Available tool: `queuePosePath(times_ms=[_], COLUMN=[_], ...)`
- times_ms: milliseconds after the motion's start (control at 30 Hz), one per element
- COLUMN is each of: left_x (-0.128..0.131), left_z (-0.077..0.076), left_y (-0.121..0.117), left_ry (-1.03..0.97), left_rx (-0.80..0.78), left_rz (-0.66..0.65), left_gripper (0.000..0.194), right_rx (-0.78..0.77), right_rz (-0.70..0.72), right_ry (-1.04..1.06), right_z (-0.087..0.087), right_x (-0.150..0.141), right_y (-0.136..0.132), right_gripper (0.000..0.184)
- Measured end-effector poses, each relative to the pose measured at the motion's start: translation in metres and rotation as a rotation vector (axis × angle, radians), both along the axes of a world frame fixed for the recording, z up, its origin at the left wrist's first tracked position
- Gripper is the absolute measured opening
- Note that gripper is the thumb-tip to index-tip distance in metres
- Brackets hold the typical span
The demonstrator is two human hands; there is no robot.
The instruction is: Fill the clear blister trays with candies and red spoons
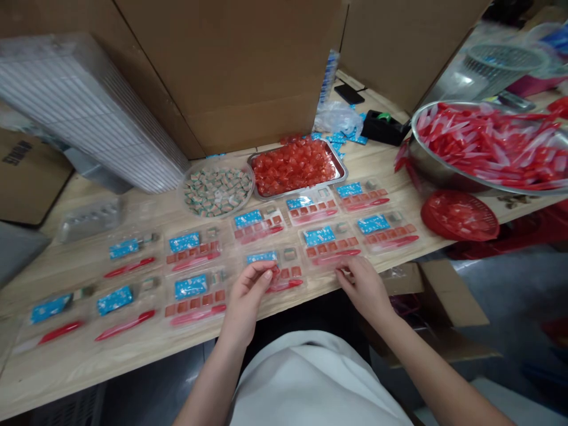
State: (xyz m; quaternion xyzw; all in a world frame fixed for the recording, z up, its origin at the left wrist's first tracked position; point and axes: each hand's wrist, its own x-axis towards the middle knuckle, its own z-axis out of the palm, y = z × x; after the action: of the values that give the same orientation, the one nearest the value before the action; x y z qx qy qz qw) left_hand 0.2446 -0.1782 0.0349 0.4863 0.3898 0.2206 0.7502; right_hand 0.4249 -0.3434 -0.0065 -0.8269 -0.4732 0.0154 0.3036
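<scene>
Several clear plastic trays lie in rows on a wooden table, each holding a blue packet, red candies and a red wrapped spoon. My left hand pinches a small red candy over the near-edge tray. My right hand rests at the front edge of the neighbouring tray, fingers curled on its rim. A metal tray of red candies and a clear round bowl of green-and-white candies stand behind the rows.
A steel bowl of red wrapped spoons and a red plastic basket sit at the right. Cardboard boxes wall the back. A stack of clear trays leans at the left. A black tape dispenser stands behind.
</scene>
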Motion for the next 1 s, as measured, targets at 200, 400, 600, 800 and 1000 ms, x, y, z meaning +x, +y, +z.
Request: queuePosePath(times_ms=[200,400,600,800,1000], left_x=[0.002,0.004,0.008,0.011,0.012], left_z=[0.007,0.008,0.008,0.003,0.006], left_y=[0.000,0.001,0.003,0.006,0.005], left_ry=[0.056,0.105,0.120,0.136,0.135], left_rx=[0.036,0.073,0.078,0.085,0.088], left_rz=[0.000,0.008,0.003,-0.035,-0.003], left_gripper=[0.021,0.023,0.023,0.023,0.023], right_rx=[-0.024,-0.181,-0.236,-0.291,-0.306], right_rz=[0.088,0.220,0.302,0.299,0.283], right_ry=[-0.066,-0.179,-0.227,-0.195,-0.129], right_z=[0.009,0.020,0.018,0.021,0.023], right_x=[0.013,0.027,0.032,0.034,0.038], right_y=[0.020,0.033,0.036,0.041,0.047], right_gripper=[0.013,0.018,0.018,0.015,0.004])
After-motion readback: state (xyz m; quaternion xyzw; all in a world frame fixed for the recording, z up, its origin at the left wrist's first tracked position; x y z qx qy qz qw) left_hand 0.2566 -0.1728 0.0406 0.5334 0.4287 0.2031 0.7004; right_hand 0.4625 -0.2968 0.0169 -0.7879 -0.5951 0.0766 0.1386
